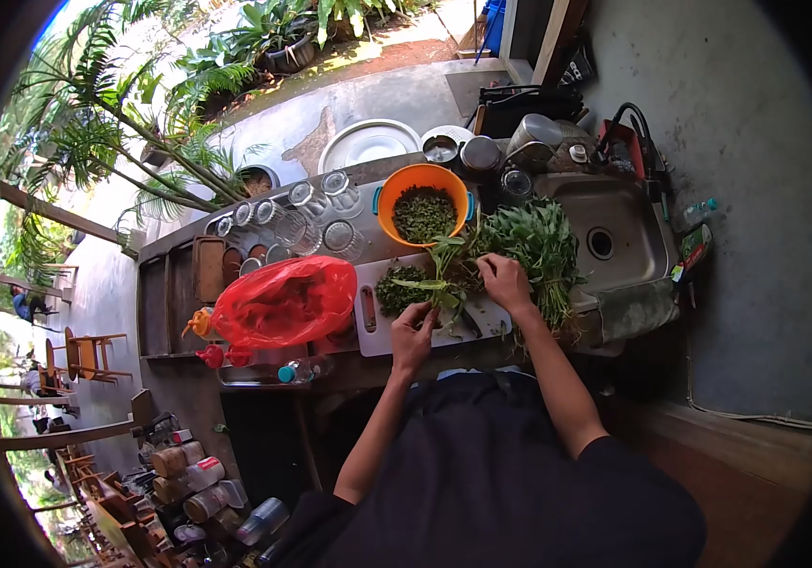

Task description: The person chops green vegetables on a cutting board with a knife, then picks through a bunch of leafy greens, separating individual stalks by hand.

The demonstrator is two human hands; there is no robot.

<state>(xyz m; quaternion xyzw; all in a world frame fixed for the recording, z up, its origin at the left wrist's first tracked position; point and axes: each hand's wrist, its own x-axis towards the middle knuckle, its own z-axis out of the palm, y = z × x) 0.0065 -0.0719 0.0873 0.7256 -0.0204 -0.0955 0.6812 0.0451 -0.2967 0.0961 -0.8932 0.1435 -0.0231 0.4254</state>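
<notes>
My left hand (pixel 412 333) is closed on the leafy greens (pixel 441 280), a small bunch above the white cutting board (pixel 377 339). My right hand (pixel 504 282) is closed at the right side of these greens, fingertips pinched; what they grip is too small to make out. Chopped greens (pixel 396 292) lie piled on the board's left part. A dark blade-like shape (pixel 470 326) rests on the board between my hands. Just beyond stands an orange bucket (pixel 390 201) with chopped greens inside. A large heap of uncut leafy greens (pixel 529 241) lies right of my right hand.
Left of the board sits a red plastic bag (pixel 283 303), with a plastic bottle (pixel 304 370) near the counter edge. Several glass jars (pixel 341 194) stand behind it. To the right is a metal sink (pixel 628 213) with a cloth (pixel 638 310) on its front edge.
</notes>
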